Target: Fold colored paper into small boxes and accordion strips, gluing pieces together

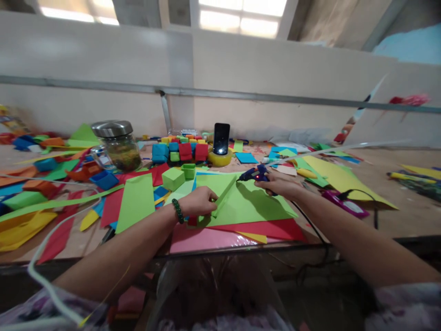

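In the middle of the frame, the left hand [200, 201] pinches a folded green strip [226, 196] by its edge. The strip slants from the hand up and to the right, over a green sheet [262, 209] that lies on the table. A bracelet [178, 211] of dark green beads circles the left wrist.

Right of center, the right hand [274, 184] is closed around a blue glue gun [255, 174], on which a small red light glows. The nozzle points left, at the upper end of the strip; whether it touches the paper, I cannot tell.

Under the green sheet, in the lower middle of the frame, a red sheet [279, 227] and a shiny pink sheet [206, 242] stick out toward the table's near edge. Just up and left of the left hand sits a green cube [173, 178], with a small open green box [188, 171] beside it.

In the upper middle, a phone [221, 138] stands upright at a yellow tape roll [220, 159], and colored cubes [185, 151] are grouped to its left. Farther left is a glass jar [120, 149] with a metal lid. Paper pieces and open boxes crowd the left side of the frame. At the right, a yellow sheet [344, 177] lies near a purple box [346, 204] with a black cable plugged in.
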Motion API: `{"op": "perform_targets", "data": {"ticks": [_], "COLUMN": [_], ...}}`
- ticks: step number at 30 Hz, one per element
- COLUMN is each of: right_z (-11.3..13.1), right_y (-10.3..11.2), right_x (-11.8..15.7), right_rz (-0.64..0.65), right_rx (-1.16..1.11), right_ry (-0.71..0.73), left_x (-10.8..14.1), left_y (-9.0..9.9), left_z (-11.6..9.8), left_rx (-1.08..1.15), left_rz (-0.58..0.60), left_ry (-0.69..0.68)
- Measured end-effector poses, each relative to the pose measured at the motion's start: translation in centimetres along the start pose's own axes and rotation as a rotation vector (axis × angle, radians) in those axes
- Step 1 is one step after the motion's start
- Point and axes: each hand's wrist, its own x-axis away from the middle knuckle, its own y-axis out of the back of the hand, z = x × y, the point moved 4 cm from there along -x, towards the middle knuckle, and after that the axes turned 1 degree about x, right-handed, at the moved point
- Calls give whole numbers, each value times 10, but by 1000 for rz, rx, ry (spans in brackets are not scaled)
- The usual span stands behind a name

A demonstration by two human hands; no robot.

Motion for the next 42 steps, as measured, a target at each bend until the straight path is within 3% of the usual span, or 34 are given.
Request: {"op": "perform_targets", "data": {"ticks": [18, 30, 34, 42], "right_z": [7, 39, 49, 64], "right_y": [-6, -27, -37, -42], "right_x": [2, 54, 67, 84], "right_rz": [19, 185, 271, 291], "right_rx": [17, 89, 95, 194], "right_ry": [26, -45, 2, 38], "left_x": [0, 0, 1, 0], "left_y": [-1, 0, -1, -1], "left_z": [1, 0, 2, 4], "left_rx": [23, 26, 39, 10], "left_rz": [1, 6, 14, 13], "left_ry": [28, 43, 51, 42]}}
